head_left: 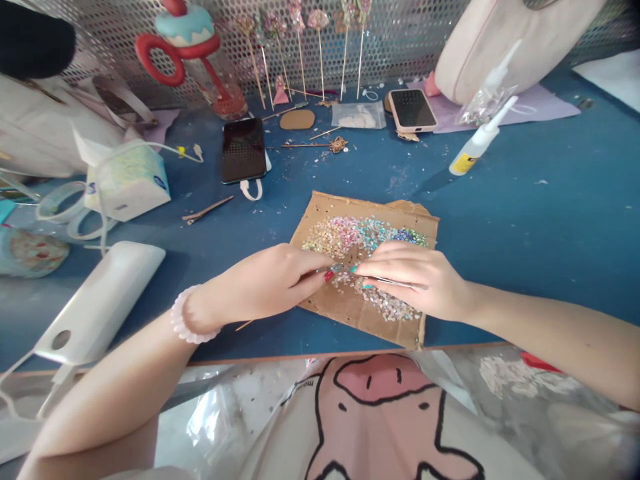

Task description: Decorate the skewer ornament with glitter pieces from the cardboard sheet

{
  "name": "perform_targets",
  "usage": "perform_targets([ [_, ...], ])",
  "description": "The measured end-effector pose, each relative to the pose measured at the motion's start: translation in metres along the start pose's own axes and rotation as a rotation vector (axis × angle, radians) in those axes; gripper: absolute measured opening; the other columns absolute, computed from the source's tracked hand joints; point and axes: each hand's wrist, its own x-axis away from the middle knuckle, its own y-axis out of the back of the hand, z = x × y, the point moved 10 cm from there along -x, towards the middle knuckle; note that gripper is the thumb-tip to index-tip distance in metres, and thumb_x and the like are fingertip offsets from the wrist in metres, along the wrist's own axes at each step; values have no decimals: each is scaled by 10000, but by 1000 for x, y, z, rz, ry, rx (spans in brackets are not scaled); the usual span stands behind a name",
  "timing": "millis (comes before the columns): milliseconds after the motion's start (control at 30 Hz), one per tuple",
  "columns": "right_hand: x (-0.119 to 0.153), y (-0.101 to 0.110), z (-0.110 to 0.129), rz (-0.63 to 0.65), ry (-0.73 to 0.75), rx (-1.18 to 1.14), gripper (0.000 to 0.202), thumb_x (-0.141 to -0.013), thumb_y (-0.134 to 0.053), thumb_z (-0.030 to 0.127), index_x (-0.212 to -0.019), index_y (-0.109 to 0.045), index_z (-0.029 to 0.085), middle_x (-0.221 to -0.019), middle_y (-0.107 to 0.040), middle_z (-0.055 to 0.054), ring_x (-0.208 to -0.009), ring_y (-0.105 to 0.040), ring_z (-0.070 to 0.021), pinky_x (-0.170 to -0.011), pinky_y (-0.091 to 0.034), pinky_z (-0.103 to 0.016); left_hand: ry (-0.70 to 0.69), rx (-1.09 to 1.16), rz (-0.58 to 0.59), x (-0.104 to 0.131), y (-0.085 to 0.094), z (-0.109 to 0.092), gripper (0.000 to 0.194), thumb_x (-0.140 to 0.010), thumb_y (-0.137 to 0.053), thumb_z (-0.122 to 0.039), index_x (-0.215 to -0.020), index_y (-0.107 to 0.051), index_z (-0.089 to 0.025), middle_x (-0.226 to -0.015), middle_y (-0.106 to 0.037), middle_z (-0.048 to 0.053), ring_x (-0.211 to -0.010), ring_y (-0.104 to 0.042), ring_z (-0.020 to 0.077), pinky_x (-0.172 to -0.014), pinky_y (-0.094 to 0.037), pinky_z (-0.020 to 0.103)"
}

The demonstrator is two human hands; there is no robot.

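Observation:
A piece of brown cardboard lies on the blue table, bearing small shiny rhinestones sorted loosely by colour: yellow, pink, turquoise, violet-blue and clear. My left hand, wearing a pale bead bracelet, is closed in a pinch over the cardboard's middle. Something small and glittery shows at its fingertips; its kind is too small to tell. My right hand is closed around slim metal tweezers, whose tips are hidden by the fingers. Both hands' fingertips are close together above the rhinestones.
Behind the cardboard are a black phone, a pink-cased phone, a glue bottle and glittery pieces on upright sticks. On the left are a hair clip, a tissue pack and a white device with a cable.

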Motion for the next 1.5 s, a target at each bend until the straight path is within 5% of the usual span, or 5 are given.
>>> perform_targets([
  [1500, 8, -7, 24, 143, 207, 98, 182, -977, -434, 114, -1046, -597, 75, -886, -716, -107, -826, -618, -178, -708, -516, -350, 17, 295, 214, 0, -14, -4, 304, -994, -404, -224, -694, -434, -183, -566, -488, -89, -541, -475, 49, -557, -334, 179],
])
